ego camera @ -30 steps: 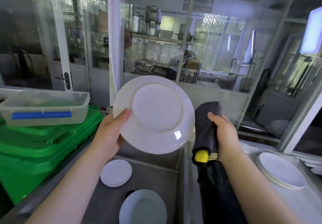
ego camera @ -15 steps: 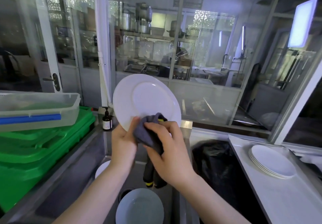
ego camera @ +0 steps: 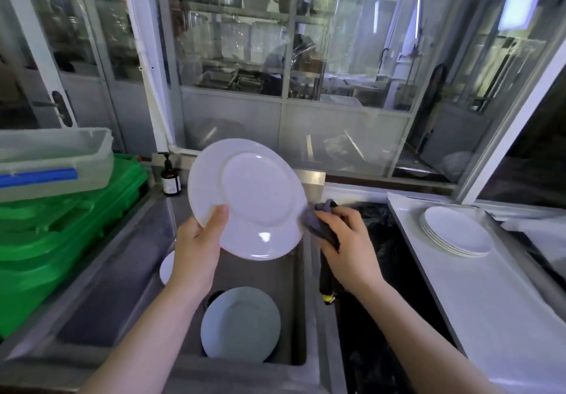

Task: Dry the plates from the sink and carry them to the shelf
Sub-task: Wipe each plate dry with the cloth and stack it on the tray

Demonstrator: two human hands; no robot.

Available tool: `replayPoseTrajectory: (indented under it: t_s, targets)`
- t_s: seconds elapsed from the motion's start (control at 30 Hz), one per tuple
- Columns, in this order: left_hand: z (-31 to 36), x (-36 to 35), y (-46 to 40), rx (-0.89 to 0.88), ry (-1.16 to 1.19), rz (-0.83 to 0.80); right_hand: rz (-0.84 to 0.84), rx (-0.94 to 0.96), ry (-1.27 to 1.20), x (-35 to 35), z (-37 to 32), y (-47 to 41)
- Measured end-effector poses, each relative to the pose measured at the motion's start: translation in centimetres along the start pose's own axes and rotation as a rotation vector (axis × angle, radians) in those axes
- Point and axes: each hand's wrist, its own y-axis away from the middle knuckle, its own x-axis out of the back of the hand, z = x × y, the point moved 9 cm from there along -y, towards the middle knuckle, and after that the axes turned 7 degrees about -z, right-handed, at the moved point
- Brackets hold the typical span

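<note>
One white plate [ego camera: 251,200] is in hand above the sink [ego camera: 294,301], tilted with its underside toward the camera. The left hand [ego camera: 199,246] grasps it at the lower left rim, thumb on the near face. The right hand [ego camera: 346,246] is clenched around a bunched dark grey cloth [ego camera: 321,225], which touches the plate's right edge; a length of the cloth hangs down below the hand, ending in a yellow tag.

The step in hand looks like drying: the cloth is working the rim. The next move probably calls for wiping the rest of this face and the far one, then setting the plate on the stack of plates [ego camera: 456,231] on the white worktop [ego camera: 490,317] to the right, if that is where dried ones gather.

Two plates remain in the sink: a bluish-looking plate [ego camera: 242,326] near the drain and a small plate [ego camera: 167,268] at the left, mostly covered by the left forearm.

The plate's far face is hidden, so how dry it is cannot be told. No shelf for the plates is clearly identifiable; shelving behind the glass is blurred by reflections. The count of the stack is hard to make out. The dark gap between sink and worktop seems to hold black plastic, but its contents are unclear.
</note>
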Motion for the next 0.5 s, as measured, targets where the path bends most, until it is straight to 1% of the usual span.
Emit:
replayPoseTrajectory:
  t_s: [0.07,0.13,0.23,0.33,0.5]
  targets:
    - [-1.1,0.5,0.7,0.010,-0.068,-0.022,-0.109,-0.078,0.138,-2.4,3.2,2.6]
    - [-2.6,1.0,1.4,0.035,-0.095,-0.039,-0.295,-0.132,0.269,-5.5,5.8,5.5]
    - [-5.0,1.8,2.6,0.091,-0.128,-0.051,-0.538,-0.156,0.391,-10.0,8.4,10.3]
    - [-7.0,2.7,3.5,0.132,-0.182,-0.062,-0.704,-0.173,0.404,-14.0,9.5,14.9]
    - [-8.5,4.2,4.4,0.152,-0.299,-0.092,-0.894,-0.175,0.412,-17.9,10.2,19.7]
